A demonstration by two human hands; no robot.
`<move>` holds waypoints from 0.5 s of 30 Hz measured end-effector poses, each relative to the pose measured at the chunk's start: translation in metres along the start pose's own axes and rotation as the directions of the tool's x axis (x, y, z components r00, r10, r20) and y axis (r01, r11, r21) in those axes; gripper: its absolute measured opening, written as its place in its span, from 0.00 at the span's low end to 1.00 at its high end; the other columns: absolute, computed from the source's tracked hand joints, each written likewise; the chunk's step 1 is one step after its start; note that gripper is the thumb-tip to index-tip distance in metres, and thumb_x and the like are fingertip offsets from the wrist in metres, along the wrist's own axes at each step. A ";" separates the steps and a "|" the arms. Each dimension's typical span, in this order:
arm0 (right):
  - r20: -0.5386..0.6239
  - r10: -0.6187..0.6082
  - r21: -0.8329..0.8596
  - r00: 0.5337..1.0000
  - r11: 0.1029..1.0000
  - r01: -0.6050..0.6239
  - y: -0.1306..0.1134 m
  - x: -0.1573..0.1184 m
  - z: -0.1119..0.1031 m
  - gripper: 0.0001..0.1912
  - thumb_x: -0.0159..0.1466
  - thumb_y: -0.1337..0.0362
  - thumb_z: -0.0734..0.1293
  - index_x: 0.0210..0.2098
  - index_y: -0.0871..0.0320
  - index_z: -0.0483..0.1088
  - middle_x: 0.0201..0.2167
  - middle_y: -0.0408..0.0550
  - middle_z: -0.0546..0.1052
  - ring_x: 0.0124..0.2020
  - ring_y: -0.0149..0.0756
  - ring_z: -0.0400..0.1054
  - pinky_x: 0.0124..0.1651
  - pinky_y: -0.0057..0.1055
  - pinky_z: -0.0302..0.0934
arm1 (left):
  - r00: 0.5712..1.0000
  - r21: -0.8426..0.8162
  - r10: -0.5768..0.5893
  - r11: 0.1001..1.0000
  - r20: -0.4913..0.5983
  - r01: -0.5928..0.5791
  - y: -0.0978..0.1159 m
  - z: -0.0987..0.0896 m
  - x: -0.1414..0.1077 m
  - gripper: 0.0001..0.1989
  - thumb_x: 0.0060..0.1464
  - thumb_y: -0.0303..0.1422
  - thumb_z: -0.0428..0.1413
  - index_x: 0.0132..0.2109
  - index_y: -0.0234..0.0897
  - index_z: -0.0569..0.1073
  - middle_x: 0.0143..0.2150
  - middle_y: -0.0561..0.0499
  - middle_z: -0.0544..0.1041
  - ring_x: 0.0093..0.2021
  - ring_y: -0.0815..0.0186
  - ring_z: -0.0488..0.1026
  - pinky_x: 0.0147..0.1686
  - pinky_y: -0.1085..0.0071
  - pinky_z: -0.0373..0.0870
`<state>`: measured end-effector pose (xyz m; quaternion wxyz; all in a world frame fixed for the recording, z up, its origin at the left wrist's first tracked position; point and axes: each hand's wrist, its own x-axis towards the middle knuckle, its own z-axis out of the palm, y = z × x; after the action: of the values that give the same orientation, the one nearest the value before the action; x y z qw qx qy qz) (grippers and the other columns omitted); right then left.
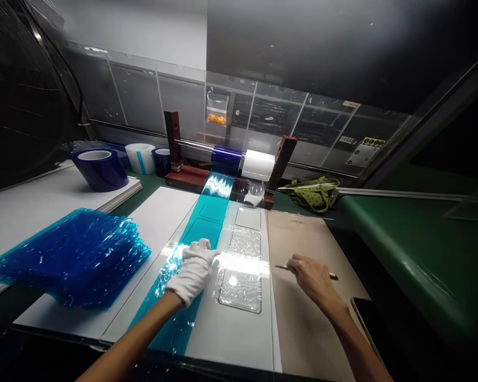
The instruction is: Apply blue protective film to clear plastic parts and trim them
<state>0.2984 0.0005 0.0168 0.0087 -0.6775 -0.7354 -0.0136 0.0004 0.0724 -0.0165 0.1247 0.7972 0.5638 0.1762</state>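
Observation:
My left hand (195, 270), in a white glove, rests with curled fingers on a strip of blue film (213, 212). Whether it pinches anything is hidden. The strip runs from a blue film roll (226, 159) toward the front edge, over rounded rectangular outlines. Beside it, clear film (245, 241) covers similar rectangular pieces and looks wrinkled. Bare and closed, my right hand (311, 275) grips a slim craft knife (333, 276) above brown board (295, 233); its thin tip points left.
A dark red stand (281, 162) holds the blue roll and a white roll (258, 164). At left are a stack of blue film sheets (75, 260) and a large blue roll (99, 170). A green patterned pouch (313, 193) lies behind; a phone-like object (372, 318) is near my right forearm.

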 end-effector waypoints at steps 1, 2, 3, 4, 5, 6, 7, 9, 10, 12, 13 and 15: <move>0.009 0.032 0.017 0.999 0.999 -0.032 0.002 -0.012 0.000 0.16 0.67 0.67 0.57 0.33 0.56 0.75 0.32 0.48 0.78 0.31 0.36 0.71 0.27 0.28 0.47 | 1.000 0.044 0.005 0.999 -0.027 -0.004 0.003 -0.004 -0.005 0.13 0.59 0.39 0.52 0.47 0.37 0.71 0.45 0.46 0.71 0.44 0.61 0.69 0.44 0.59 0.69; 0.023 0.058 0.042 0.998 0.997 -0.059 0.002 -0.024 0.001 0.15 0.67 0.66 0.57 0.34 0.55 0.75 0.33 0.47 0.78 0.32 0.36 0.72 0.27 0.28 0.50 | 0.998 0.088 0.015 0.996 -0.055 -0.010 0.005 -0.008 -0.011 0.12 0.59 0.38 0.51 0.47 0.38 0.71 0.45 0.46 0.70 0.45 0.59 0.68 0.44 0.58 0.67; 0.043 0.079 0.072 0.996 0.994 -0.082 0.000 -0.035 0.003 0.14 0.67 0.66 0.58 0.36 0.54 0.76 0.34 0.47 0.79 0.32 0.37 0.73 0.29 0.28 0.52 | 0.997 0.125 0.029 0.992 -0.077 -0.019 0.008 -0.011 -0.019 0.13 0.59 0.39 0.50 0.47 0.40 0.72 0.45 0.45 0.70 0.45 0.56 0.68 0.43 0.57 0.66; 0.066 0.095 0.104 0.993 0.989 -0.102 -0.003 -0.045 0.006 0.13 0.66 0.66 0.58 0.37 0.53 0.76 0.34 0.46 0.79 0.33 0.38 0.73 0.30 0.28 0.54 | 0.995 0.153 0.046 0.988 -0.092 -0.032 0.010 -0.013 -0.027 0.14 0.58 0.40 0.50 0.47 0.41 0.72 0.46 0.44 0.69 0.45 0.54 0.67 0.42 0.56 0.65; 0.089 0.108 0.137 0.990 0.983 -0.119 -0.008 -0.054 0.010 0.13 0.66 0.66 0.59 0.37 0.52 0.76 0.34 0.46 0.79 0.34 0.38 0.74 0.32 0.28 0.56 | 0.993 0.173 0.063 0.984 -0.099 -0.045 0.011 -0.013 -0.036 0.15 0.58 0.41 0.50 0.48 0.42 0.72 0.45 0.44 0.69 0.45 0.53 0.67 0.41 0.57 0.65; 0.111 0.118 0.170 0.987 0.976 -0.135 -0.014 -0.061 0.014 0.12 0.65 0.66 0.60 0.36 0.52 0.76 0.34 0.46 0.80 0.35 0.39 0.74 0.33 0.29 0.57 | 0.992 0.188 0.078 0.980 -0.101 -0.058 0.013 -0.011 -0.045 0.16 0.57 0.43 0.51 0.48 0.43 0.72 0.45 0.43 0.69 0.45 0.53 0.67 0.41 0.57 0.64; 0.130 0.124 0.205 0.984 0.967 -0.149 -0.020 -0.067 0.018 0.12 0.65 0.66 0.60 0.36 0.52 0.76 0.34 0.46 0.80 0.36 0.40 0.74 0.34 0.29 0.58 | 0.991 0.200 0.092 0.977 -0.101 -0.071 0.014 -0.008 -0.053 0.16 0.56 0.44 0.52 0.48 0.43 0.73 0.45 0.43 0.69 0.45 0.52 0.67 0.41 0.57 0.64; 0.163 0.127 0.281 0.978 0.945 -0.170 -0.030 -0.073 0.025 0.12 0.65 0.65 0.60 0.36 0.52 0.76 0.35 0.46 0.80 0.38 0.40 0.74 0.37 0.30 0.59 | 0.988 0.218 0.119 0.971 -0.099 -0.095 0.016 0.000 -0.067 0.16 0.53 0.44 0.56 0.47 0.44 0.74 0.46 0.43 0.70 0.45 0.52 0.68 0.42 0.56 0.65; 0.176 0.124 0.320 0.977 0.931 -0.176 -0.035 -0.074 0.028 0.12 0.65 0.65 0.60 0.37 0.53 0.76 0.35 0.46 0.80 0.38 0.40 0.73 0.38 0.31 0.59 | 0.986 0.226 0.128 0.969 -0.102 -0.103 0.017 0.005 -0.073 0.16 0.51 0.43 0.57 0.46 0.44 0.74 0.46 0.43 0.70 0.46 0.51 0.68 0.43 0.56 0.65; 0.199 0.111 0.401 0.974 0.898 -0.184 -0.040 -0.074 0.031 0.12 0.64 0.63 0.60 0.37 0.54 0.76 0.36 0.47 0.80 0.39 0.41 0.73 0.41 0.32 0.60 | 0.983 0.241 0.144 0.964 -0.116 -0.113 0.019 0.013 -0.082 0.17 0.48 0.43 0.60 0.45 0.44 0.75 0.46 0.42 0.71 0.47 0.50 0.68 0.44 0.55 0.65; 0.209 0.103 0.440 0.973 0.878 -0.187 -0.041 -0.073 0.031 0.12 0.64 0.63 0.61 0.37 0.55 0.76 0.36 0.48 0.80 0.40 0.41 0.72 0.42 0.33 0.60 | 0.980 0.247 0.154 0.962 -0.126 -0.119 0.020 0.016 -0.086 0.17 0.46 0.43 0.61 0.44 0.44 0.75 0.46 0.42 0.72 0.47 0.50 0.68 0.45 0.55 0.65; 0.229 0.079 0.521 0.970 0.832 -0.191 -0.040 -0.069 0.030 0.12 0.63 0.61 0.61 0.36 0.56 0.76 0.36 0.50 0.79 0.40 0.42 0.72 0.43 0.34 0.59 | 0.971 0.259 0.176 0.957 -0.160 -0.130 0.021 0.022 -0.090 0.20 0.43 0.44 0.63 0.45 0.44 0.75 0.47 0.43 0.72 0.47 0.50 0.68 0.45 0.55 0.65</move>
<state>0.2645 -0.0706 -0.0159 0.1268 -0.6960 -0.6567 0.2615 0.0003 -0.0197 -0.0412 -0.0415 0.8285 0.5266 0.1858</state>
